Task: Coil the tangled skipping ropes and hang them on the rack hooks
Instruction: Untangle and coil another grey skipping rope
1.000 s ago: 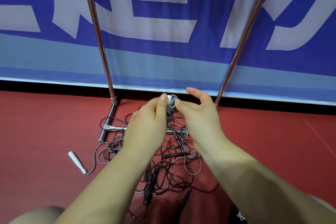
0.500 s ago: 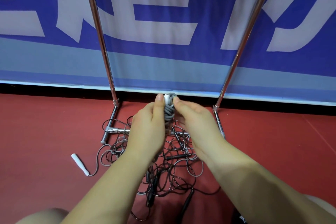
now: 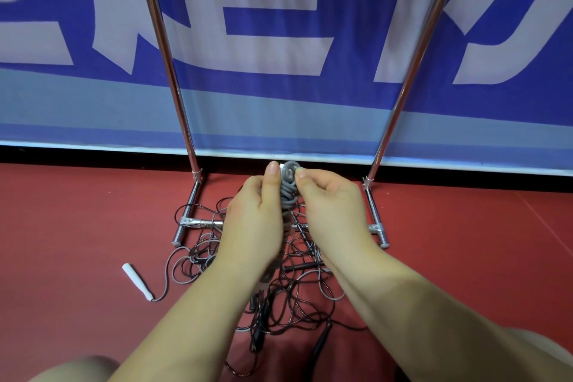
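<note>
A grey skipping rope bundle (image 3: pixel 289 183), wound tight into a small upright coil, is held up between both hands. My left hand (image 3: pixel 252 220) grips its left side with the thumb up along it. My right hand (image 3: pixel 333 211) pinches the top loop of the coil. Below them a tangle of dark and grey ropes (image 3: pixel 294 288) lies on the red floor, with black handles among it. One white handle (image 3: pixel 136 281) lies apart at the left. The metal rack (image 3: pixel 161 40) stands behind; its hooks are out of view.
The rack's two chrome uprights rise left and right, the right one (image 3: pixel 412 56), and its feet (image 3: pixel 186 214) rest on the red floor (image 3: pixel 77 226). A blue and white banner wall (image 3: pixel 279 40) closes the back. My knees show at the bottom corners.
The view has tilted slightly, showing the rack's right foot. My right fingers have closed from spread onto the top loop of the grey coil; the left hand keeps its grip.
</note>
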`<state>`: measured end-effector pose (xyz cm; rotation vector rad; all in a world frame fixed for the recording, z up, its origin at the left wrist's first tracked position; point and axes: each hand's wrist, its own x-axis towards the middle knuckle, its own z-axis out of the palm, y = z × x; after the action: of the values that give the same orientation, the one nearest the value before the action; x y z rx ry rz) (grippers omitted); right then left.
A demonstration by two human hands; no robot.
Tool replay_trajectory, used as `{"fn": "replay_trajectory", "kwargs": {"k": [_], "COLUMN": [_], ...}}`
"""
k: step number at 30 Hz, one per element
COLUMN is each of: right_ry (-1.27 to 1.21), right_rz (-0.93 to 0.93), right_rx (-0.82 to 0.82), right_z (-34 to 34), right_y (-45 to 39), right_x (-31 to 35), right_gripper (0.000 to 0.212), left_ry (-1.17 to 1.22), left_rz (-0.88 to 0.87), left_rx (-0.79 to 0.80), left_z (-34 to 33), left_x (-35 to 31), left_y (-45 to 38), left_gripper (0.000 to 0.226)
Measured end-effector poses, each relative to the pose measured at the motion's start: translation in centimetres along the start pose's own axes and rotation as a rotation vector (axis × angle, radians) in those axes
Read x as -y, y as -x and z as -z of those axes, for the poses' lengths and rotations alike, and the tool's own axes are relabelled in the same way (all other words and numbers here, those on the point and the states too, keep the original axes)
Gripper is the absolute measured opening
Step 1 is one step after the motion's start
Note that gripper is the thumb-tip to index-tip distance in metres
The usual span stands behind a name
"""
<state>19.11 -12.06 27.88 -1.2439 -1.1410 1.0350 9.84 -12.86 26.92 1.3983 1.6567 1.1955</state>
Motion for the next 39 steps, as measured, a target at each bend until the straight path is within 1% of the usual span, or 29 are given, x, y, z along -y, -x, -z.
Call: {"fn": "replay_trajectory", "kwargs": {"k": [2, 4, 7, 10, 11, 14, 17, 20, 23, 25, 28, 30, 31, 32, 33, 34, 36, 37, 39], "right_ry": [-0.116, -0.207, -0.244, -0.111, -0.077, 0.008, 0.055, 0.088, 0.232, 0.235, 0.102, -0.041, -0.105, -0.147, -0.172, -0.186, -0.201, -0.2, -0.178], "right_rz": [-0.035, -0.052, -0.055, 0.029, 0.06, 0.086, 0.092, 0.126, 0.231, 0.197, 0.028, -0.104, -0.163, -0.207, -0.231, -0.241, -0.239, -0.231, -0.2], "right_rx": [0.007, 0.009, 0.008, 0.063, 0.097, 0.174, 0.134, 0.086, 0.067, 0.026, -0.035, -0.053, -0.058, -0.068, -0.081, -0.093, -0.113, -0.119, -0.108], "right_z": [-0.1, -0.1, 0.1, 0.2, 0.1, -0.1, 0.0, 0.1, 0.7, 1.0, 1.1, 1.4, 1.6, 1.9, 2.2, 2.5, 2.7, 2.7, 2.9], "right_y": [-0.1, -0.1, 0.2, 0.5, 0.6, 0.9, 0.8, 0.5, -0.3, -1.1, -2.3, -3.1, -3.5, -3.9, -4.2, -4.5, -5.0, -5.2, -5.4], "right_x": [0.0, 0.3, 0.4, 0.5, 0.5, 0.4, 0.0, 0.5, 0.4, 0.1, -0.5, -0.7, -0.6, -0.4, -0.3, -0.2, -0.2, -0.3, -0.1], "right_gripper": [0.026, 0.023, 0.019, 0.026, 0.025, 0.01, 0.014, 0.006, 0.016, 0.02, 0.027, 0.028, 0.028, 0.027, 0.027, 0.026, 0.026, 0.026, 0.026], "left_ry": [0.01, 0.015, 0.014, 0.029, 0.037, 0.052, 0.12, 0.203, 0.223, 0.208, 0.221, 0.208, 0.183, 0.156, 0.139, 0.162, 0.217, 0.24, 0.302], "left_rz": [0.0, -0.002, -0.007, 0.011, 0.019, 0.025, 0.091, 0.177, 0.183, 0.182, 0.151, 0.065, 0.011, -0.036, -0.056, -0.055, -0.031, -0.019, -0.004], "left_rx": [0.017, 0.022, 0.043, 0.086, 0.097, 0.121, 0.212, 0.266, 0.284, 0.306, 0.312, 0.267, 0.248, 0.247, 0.256, 0.278, 0.322, 0.327, 0.331], "left_z": [0.1, 0.3, 0.4, 0.6, 0.7, 1.0, 1.0, 1.0, 0.9, 0.8, 0.3, -0.1, -0.3, -0.6, -0.8, -1.0, -1.4, -1.5, -1.6], "left_x": [0.1, 0.0, 0.3, 0.2, 0.2, 0.0, -0.2, -0.5, -0.2, -0.3, -0.5, -0.4, -0.3, -0.2, -0.2, -0.4, -1.0, -1.2, -1.2], "left_y": [-0.1, -0.1, -0.3, -0.3, -0.4, -0.4, -0.1, -0.1, -0.4, -0.2, -0.1, -0.1, -0.2, -0.2, -0.1, 0.1, 0.4, 0.5, 0.4], "left_gripper": [0.06, 0.061, 0.062, 0.066, 0.066, 0.059, 0.063, 0.068, 0.07, 0.068, 0.054, 0.044, 0.045, 0.05, 0.056, 0.053, 0.035, 0.031, 0.035]}}
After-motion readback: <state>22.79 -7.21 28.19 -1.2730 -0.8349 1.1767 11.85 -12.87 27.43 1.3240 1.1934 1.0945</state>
